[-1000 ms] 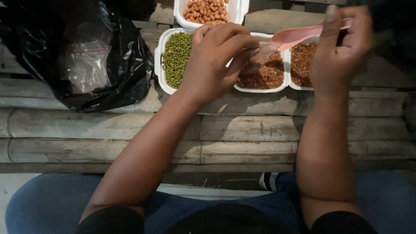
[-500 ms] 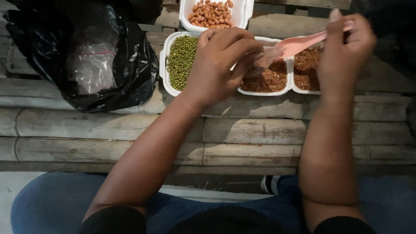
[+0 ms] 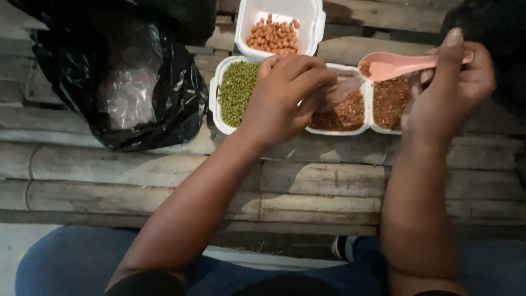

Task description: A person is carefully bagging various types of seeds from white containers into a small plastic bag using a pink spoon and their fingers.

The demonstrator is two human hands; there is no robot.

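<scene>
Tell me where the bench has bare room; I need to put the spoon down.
Bare slats lie between the trays and the knees. Further up it is crowded: black bag, trays, left hand and right hand with the spoon.

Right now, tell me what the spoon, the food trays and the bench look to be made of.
Pink spoon in the right hand: likely plastic, smooth and matte, one even colour.
White trays: probably foam, with thick, soft, rounded rims.
Bench: looks like weathered split bamboo, grey and cracked, with node lines.
The left hand pinches a small clear bag, seemingly thin plastic film.
</scene>
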